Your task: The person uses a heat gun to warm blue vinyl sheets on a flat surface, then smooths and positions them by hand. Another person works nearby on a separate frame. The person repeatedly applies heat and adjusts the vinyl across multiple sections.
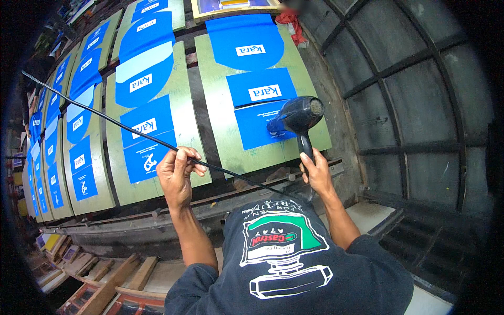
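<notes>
The dryer (303, 114) is standing just beyond the right hand (316, 172), its handle running back to that hand and its barrel pointing leftward at a blue patch (251, 126) on the rightmost board (278, 152); the left hand (178, 170) is lying well apart. The right hand is wrapping its fingers around the handle, while the left is pinching the cord (113, 120), which is slanting from far left toward the body.

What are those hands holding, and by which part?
The right hand holds a black hair dryer by its handle; the left hand holds a black cable partway along its length.
</notes>
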`<state>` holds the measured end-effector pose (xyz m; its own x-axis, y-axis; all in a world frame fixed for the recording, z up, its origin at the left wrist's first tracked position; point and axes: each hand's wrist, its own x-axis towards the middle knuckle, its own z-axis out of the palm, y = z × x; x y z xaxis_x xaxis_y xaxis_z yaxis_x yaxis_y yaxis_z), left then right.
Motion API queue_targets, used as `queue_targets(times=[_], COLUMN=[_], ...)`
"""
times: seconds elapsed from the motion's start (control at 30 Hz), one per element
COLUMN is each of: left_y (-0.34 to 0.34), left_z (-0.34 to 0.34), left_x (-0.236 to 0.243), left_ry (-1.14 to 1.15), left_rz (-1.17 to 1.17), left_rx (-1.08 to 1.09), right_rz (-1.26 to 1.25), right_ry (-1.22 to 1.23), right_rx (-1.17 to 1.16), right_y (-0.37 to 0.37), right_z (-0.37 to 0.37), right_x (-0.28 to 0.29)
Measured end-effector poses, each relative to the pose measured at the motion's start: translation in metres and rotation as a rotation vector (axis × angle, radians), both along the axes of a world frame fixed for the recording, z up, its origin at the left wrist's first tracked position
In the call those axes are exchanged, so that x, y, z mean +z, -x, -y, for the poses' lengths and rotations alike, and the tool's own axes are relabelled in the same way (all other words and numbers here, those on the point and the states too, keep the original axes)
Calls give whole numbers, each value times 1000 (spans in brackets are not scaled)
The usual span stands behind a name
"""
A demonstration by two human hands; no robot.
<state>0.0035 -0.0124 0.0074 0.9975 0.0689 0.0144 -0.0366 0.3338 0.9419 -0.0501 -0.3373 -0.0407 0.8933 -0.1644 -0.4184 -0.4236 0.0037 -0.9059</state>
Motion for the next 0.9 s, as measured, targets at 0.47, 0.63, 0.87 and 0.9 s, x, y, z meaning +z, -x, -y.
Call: queue_targets(times=[0.47, 0.63, 0.87, 0.9], left_y=[14, 29, 59, 63], left_z=[4, 5, -1, -3], left_x=[3, 0, -3, -4], left_ry=[25, 25, 48, 57], left_rz=[10, -9, -51, -73], left_rx=[2, 138, 275, 289], right_rz=[43, 109, 75, 135], right_ry=[91, 109, 18, 17], right_rx=[-22, -34, -4, 8], right_y=[27, 20, 5, 4], right_z=[0, 8, 11, 12], right_x=[-1, -6, -16, -22])
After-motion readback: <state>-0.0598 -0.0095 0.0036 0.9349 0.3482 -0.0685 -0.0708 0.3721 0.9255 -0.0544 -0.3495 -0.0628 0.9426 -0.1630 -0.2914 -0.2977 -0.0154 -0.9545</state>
